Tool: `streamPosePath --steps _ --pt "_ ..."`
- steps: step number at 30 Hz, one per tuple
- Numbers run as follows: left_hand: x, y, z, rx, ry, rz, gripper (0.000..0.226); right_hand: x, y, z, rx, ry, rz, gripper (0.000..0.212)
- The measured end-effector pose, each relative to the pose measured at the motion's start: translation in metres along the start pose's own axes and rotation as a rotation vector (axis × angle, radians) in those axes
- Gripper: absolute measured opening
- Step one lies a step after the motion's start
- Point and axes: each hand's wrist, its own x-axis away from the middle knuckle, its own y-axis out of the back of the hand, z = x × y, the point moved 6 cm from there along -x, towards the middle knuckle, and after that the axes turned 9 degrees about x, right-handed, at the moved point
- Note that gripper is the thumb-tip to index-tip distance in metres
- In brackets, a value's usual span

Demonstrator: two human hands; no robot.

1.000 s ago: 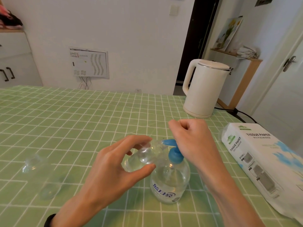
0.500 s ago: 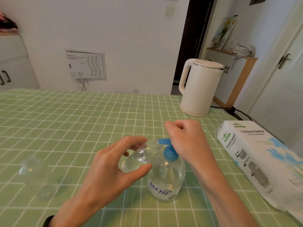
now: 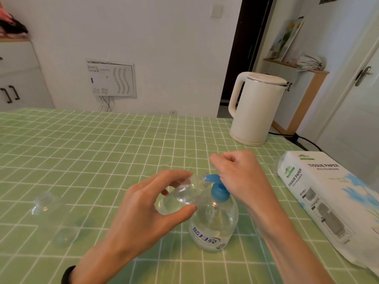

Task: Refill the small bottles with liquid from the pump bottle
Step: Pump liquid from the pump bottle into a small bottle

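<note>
My small bottle [image 3: 180, 194] lies sideways
My left hand [image 3: 143, 208] holds it, mouth at the pump bottle [image 3: 213, 224] spout [image 3: 211, 177]; right hand [image 3: 242, 175] fisted on top.

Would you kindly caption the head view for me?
Left hand holds small clear bottle at pump bottle nozzle; right hand atop pump.

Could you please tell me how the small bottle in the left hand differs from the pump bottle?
The small clear plastic bottle is held tilted in the left hand; the clear pump bottle with the blue head stands upright on the green checked tablecloth. The small bottle is plainly smaller than the pump bottle. The pump bottle carries blue lettering; the small bottle looks unlabelled. Both are transparent.
</note>
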Motion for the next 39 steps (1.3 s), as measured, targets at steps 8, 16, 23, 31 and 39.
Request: streamPosePath --steps 8,16,23,31,39 --pt "-0.002 0.001 0.000 0.008 -0.006 -0.012 0.051 0.001 0.006 0.008 -0.002 0.069 -0.089 0.054" --pt "-0.001 0.001 -0.002 -0.003 -0.009 -0.006 0.049 0.000 0.002 -0.002 0.000 -0.005 -0.042 0.051" --pt "-0.003 0.002 -0.002 0.009 -0.002 -0.013 0.049 0.001 0.008 0.009 0.036 0.080 -0.128 0.055" --pt "-0.002 0.001 0.001 -0.008 0.019 0.012 0.049 -0.002 -0.002 -0.005 0.035 -0.016 -0.025 0.056" --pt "-0.005 0.005 -0.002 0.000 0.015 -0.003 0.049 0.001 0.008 0.007 0.035 0.065 -0.108 0.056"
